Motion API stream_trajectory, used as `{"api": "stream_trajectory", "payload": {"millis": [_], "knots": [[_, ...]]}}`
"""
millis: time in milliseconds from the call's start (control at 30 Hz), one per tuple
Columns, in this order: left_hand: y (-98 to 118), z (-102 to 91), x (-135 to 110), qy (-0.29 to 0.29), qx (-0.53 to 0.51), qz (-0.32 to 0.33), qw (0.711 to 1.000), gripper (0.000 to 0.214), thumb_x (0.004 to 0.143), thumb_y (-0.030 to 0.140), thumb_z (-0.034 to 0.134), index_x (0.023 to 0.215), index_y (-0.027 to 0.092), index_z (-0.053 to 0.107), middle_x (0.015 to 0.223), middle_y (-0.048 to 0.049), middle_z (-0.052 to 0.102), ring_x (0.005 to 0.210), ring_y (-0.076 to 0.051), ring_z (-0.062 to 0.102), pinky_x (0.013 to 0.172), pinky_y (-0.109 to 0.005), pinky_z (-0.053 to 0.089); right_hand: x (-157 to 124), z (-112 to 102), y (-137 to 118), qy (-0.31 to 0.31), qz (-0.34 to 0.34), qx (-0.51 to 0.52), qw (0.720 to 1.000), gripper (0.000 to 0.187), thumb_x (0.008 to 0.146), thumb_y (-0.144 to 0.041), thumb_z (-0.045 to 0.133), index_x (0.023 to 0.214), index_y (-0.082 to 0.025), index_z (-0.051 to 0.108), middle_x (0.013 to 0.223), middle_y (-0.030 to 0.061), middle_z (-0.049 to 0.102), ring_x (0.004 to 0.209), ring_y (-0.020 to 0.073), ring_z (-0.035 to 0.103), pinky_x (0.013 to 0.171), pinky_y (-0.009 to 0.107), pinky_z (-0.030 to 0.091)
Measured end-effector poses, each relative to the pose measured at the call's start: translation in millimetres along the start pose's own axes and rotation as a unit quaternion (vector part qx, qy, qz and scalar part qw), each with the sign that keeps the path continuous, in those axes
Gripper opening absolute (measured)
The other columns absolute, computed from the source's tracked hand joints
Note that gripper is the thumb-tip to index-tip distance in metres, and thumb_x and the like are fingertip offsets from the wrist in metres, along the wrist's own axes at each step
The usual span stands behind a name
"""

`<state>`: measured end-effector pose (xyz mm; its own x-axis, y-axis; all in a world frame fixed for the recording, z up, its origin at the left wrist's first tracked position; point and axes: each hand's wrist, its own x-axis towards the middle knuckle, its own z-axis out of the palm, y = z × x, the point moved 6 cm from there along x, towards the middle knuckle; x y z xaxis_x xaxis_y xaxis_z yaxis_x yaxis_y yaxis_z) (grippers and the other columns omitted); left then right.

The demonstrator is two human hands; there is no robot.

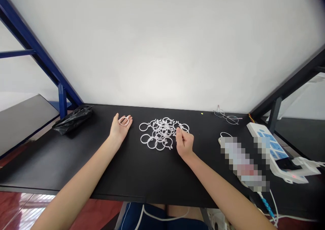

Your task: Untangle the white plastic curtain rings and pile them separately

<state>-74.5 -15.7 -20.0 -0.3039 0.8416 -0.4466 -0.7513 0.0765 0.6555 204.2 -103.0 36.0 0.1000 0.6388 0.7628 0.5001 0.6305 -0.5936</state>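
Observation:
A loose pile of white plastic split rings (162, 133) lies tangled in the middle of the black table (76, 165). My left hand (121, 129) rests to the left of the pile, with a single white ring (124, 121) held at its fingers. My right hand (184, 142) is at the pile's right edge. Its fingertips touch the rings there, and I cannot tell whether they pinch one.
Wire-rimmed glasses (226, 117) lie at the back right, near a white and blue power strip (269, 143) with cables. A pixelated object (243, 164) lies beside it. A black plastic bag (73, 120) sits at the back left. Blue steel framing (33, 47) rises on the left.

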Motion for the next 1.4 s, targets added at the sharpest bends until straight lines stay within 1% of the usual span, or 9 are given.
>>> {"api": "stream_trajectory", "payload": {"millis": [133,267,333,633,900,1033,1167,1300,1400], "knots": [[3.0,-2.8,2.9,0.005,-0.011,-0.005,1.0,0.034,0.098,0.038,0.036,0.09,0.013,0.057,0.086,-0.0129,0.066,0.09,-0.02,0.069,0.076,-0.028,0.059,-0.8,0.1,4.0,0.003,0.017,0.0,1.0,0.048,0.099,-0.027,0.04,0.052,-0.02,0.029,0.045,-0.0055,0.032,0.041,0.0063,0.027,0.043,0.025,0.023],[8.6,0.7,2.1,-0.044,-0.053,0.013,0.998,0.068,0.094,0.064,0.021,0.101,0.009,0.059,0.097,-0.0185,0.066,0.1,-0.026,0.067,0.081,-0.033,0.057,-1.2,1.4,4.9,0.002,0.018,0.007,1.0,0.048,0.099,-0.027,0.041,0.054,-0.021,0.025,0.046,-0.0059,0.028,0.042,0.0063,0.025,0.044,0.025,0.022],[10.8,1.6,0.4,-0.057,-0.063,0.02,0.996,0.074,0.092,0.068,0.019,0.107,0.007,0.059,0.103,-0.0199,0.066,0.105,-0.027,0.066,0.085,-0.034,0.056,-1.0,1.4,4.9,0.001,0.017,0.006,1.0,0.048,0.099,-0.028,0.041,0.054,-0.021,0.025,0.046,-0.0058,0.029,0.042,0.0064,0.025,0.044,0.026,0.022],[13.1,-6.2,0.1,-0.014,-0.039,0.034,0.999,0.067,0.094,0.06,0.027,0.115,0.007,0.061,0.106,-0.0196,0.066,0.096,-0.023,0.067,0.077,-0.028,0.055,-1.5,-1.5,6.7,0.003,0.02,-0.001,1.0,0.049,0.099,-0.029,0.042,0.053,-0.02,0.029,0.045,-0.0053,0.032,0.041,0.006,0.027,0.043,0.025,0.024],[19.7,-10.6,-2.1,0.026,-0.009,0.088,0.996,0.063,0.092,0.055,0.027,0.104,0.011,0.07,0.116,-0.0174,0.068,0.122,-0.022,0.058,0.11,-0.029,0.039,-2.8,-4.3,11.4,0.006,0.048,0.005,0.999,0.05,0.099,-0.031,0.042,0.052,-0.02,0.03,0.045,-0.0054,0.031,0.041,0.0064,0.026,0.043,0.026,0.021],[20.3,-9.3,-6.1,0.029,-0.002,0.105,0.994,0.055,0.093,0.05,0.03,0.101,0.013,0.07,0.111,-0.0158,0.07,0.121,-0.021,0.059,0.114,-0.031,0.034,-4.0,-4.5,15.7,0.01,0.076,0.042,0.996,0.048,0.098,-0.029,0.041,0.051,-0.021,0.032,0.045,-0.0045,0.033,0.042,0.0079,0.031,0.044,0.027,0.024],[19.3,-6.4,-9.8,0.017,0.002,0.124,0.992,0.059,0.093,0.053,0.028,0.093,0.011,0.07,0.107,-0.0171,0.071,0.116,-0.022,0.063,0.111,-0.032,0.038,-5.5,-1.3,21.0,-0.021,0.102,0.121,0.987,0.038,0.091,-0.019,0.034,0.053,-0.022,0.037,0.047,-0.0023,0.039,0.043,0.0109,0.036,0.044,0.028,0.028],[15.8,1.1,-9.6,-0.038,0.023,0.109,0.993,0.061,0.093,0.056,0.028,0.083,0.011,0.068,0.109,-0.0179,0.071,0.112,-0.024,0.065,0.103,-0.034,0.047,-6.5,-2.0,21.2,-0.032,0.098,0.155,0.983,0.025,0.079,-0.012,0.035,0.057,-0.022,0.042,0.048,-0.003,0.039,0.042,0.0113,0.035,0.043,0.028,0.025],[4.9,15.4,-11.4,-0.149,0.126,0.053,0.979,0.049,0.092,0.05,0.04,0.088,0.011,0.07,0.114,-0.0163,0.071,0.115,-0.023,0.064,0.103,-0.035,0.047,-6.6,-2.5,18.7,-0.038,0.087,0.126,0.988,0.025,0.076,-0.01,0.035,0.054,-0.022,0.041,0.05,-0.0027,0.041,0.044,0.0109,0.036,0.044,0.027,0.026]]}}
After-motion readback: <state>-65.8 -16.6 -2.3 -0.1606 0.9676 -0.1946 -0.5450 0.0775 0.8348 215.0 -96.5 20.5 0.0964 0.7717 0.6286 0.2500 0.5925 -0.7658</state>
